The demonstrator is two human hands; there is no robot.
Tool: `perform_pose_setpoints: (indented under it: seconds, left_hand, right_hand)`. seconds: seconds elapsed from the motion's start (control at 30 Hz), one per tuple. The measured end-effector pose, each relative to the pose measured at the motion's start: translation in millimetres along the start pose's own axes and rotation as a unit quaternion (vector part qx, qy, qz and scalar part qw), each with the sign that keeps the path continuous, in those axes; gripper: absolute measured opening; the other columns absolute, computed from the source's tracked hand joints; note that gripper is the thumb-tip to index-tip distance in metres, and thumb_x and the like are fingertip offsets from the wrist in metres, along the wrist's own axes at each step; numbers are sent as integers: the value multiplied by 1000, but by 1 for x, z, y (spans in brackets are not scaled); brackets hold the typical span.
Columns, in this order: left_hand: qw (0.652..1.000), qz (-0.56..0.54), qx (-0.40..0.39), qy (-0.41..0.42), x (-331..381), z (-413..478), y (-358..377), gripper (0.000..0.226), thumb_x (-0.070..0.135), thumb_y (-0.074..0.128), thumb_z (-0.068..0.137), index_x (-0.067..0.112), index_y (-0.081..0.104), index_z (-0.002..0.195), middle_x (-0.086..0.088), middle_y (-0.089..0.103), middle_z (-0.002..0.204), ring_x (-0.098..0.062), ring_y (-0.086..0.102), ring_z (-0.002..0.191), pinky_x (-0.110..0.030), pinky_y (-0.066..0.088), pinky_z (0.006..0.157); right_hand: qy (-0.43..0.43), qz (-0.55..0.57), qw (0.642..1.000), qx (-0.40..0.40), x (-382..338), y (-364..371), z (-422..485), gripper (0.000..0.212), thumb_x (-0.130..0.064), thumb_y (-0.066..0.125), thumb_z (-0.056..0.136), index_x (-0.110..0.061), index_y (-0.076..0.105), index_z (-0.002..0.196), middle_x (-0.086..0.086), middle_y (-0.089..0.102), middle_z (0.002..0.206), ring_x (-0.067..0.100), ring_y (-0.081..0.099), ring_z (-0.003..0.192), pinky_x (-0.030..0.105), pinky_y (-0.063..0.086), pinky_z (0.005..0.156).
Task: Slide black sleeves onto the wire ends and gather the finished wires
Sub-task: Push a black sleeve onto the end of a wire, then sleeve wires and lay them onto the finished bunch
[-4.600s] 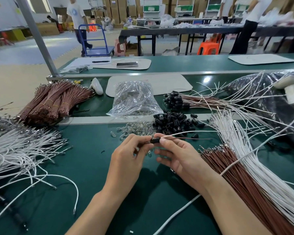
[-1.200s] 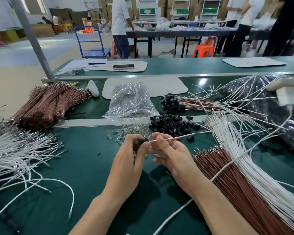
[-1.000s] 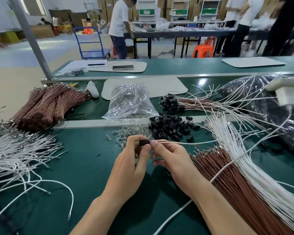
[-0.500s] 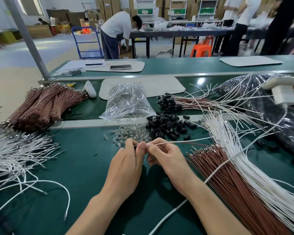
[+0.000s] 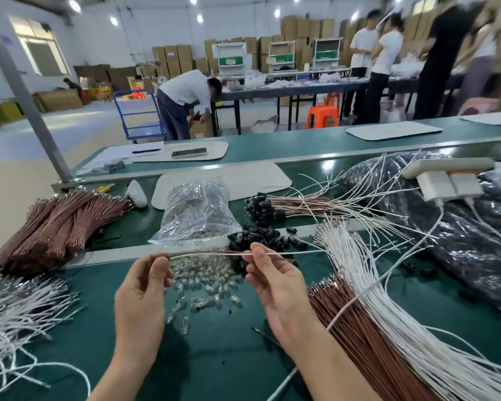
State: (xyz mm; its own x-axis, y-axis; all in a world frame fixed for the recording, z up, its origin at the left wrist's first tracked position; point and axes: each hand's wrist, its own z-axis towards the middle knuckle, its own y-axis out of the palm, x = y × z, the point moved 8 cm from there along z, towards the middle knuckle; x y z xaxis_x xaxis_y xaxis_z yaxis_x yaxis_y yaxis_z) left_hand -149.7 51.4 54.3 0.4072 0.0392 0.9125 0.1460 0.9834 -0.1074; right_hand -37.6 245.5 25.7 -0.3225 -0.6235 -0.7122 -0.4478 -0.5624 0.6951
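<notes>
Hands: a worker's left hand [image 5: 139, 287] and right hand [image 5: 275, 282] are raised over the green table [image 5: 214, 363], palms turned inward, with one thin wire [image 5: 209, 254] stretched level between them.
Left hand: thumb and curled fingertips pinch the wire's left end. The tip is hidden behind the fingers, so whether a sleeve sits on it cannot be told.
Right hand: thumb and forefinger pinch the wire farther along, with the other fingers loosely curled. Beyond the pinch the wire runs on to the right.
Sleeves: a loose heap of black sleeves [image 5: 255, 238] lies on the table just beyond the held wire, near the right hand.
Finished work: a bunch of finished wires [image 5: 301, 205], black caps clustered at their left ends, lies behind the heap on the farther strip of table.
Clear parts: small clear pieces [image 5: 206, 285] are scattered on the table below the wire, between the two hands. A crumpled clear bag [image 5: 195, 212] sits behind them.
Stock at right: a fan of white wires [image 5: 388, 299] lies over a sheaf of brown wires [image 5: 368, 342] beside the right forearm.
Stock at left: tied brown bundles [image 5: 55, 224] lie on the far strip of table, with a white tangle [image 5: 15, 311] nearer the worker.
Background: people stand or bend at long tables, blurred, before stacked cartons.
</notes>
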Motion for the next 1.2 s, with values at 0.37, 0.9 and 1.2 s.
perform_pose_setpoints:
  seconds: [0.37, 0.9, 1.2]
  left_hand:
    - [991, -89, -94, 37, 82, 76, 94, 19, 27, 52, 102, 34, 67, 110, 10, 75, 91, -3, 63, 81, -23, 55, 72]
    - [912, 328, -225, 102, 5, 141, 285, 43, 24, 51, 103, 23, 51, 146, -15, 50, 138, -33, 45, 128, -43, 36, 111]
    - [931, 262, -233, 100, 25, 83, 204, 44, 22, 52, 103, 19, 44, 146, -7, 45, 136, -20, 46, 128, -43, 37, 115]
  right_hand:
    - [-236, -347, 904, -84, -210, 60, 45, 21, -29, 63, 91, -18, 67, 109, -5, 77, 99, 11, 72, 83, 24, 58, 71]
    - [-93, -424, 887, 159, -198, -113, 142, 16, -12, 47, 105, -19, 60, 108, 9, 62, 117, 19, 66, 91, 26, 57, 69]
    - [-231, -515, 810, 156, -189, -69, 87, 30, -23, 47, 105, -26, 48, 135, -15, 58, 105, 0, 51, 58, 14, 49, 50]
